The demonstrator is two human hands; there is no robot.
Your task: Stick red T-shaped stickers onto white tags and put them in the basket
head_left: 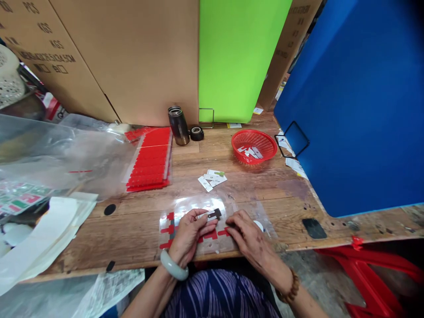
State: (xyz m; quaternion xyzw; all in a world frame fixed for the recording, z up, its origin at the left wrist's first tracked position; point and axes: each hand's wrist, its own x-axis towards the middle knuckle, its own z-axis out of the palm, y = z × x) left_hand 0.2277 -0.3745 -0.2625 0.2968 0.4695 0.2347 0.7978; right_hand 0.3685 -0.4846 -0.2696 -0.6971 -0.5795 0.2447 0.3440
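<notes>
My left hand (188, 236) pinches a small white piece with a black tab-shaped end (217, 214) between thumb and fingers. Just to its right, my right hand (250, 238) has its thumb and fingertips closed on one end of a red tab-shaped piece (223, 232). Under both hands lies a clear plastic sheet (195, 203) with several red tab shapes (167, 229) on it, some hidden by my left hand. Beyond the sheet is a small pile of white pieces (213, 178), one with a green end.
A red basket (254, 137) holds more white pieces. Stacked red sheets (149, 159), a dark flask (179, 126) and its black lid (197, 133) stand toward the back. Plastic bags (73, 150) crowd the left. Green (238, 57) and blue (357, 110) boards rise behind and right.
</notes>
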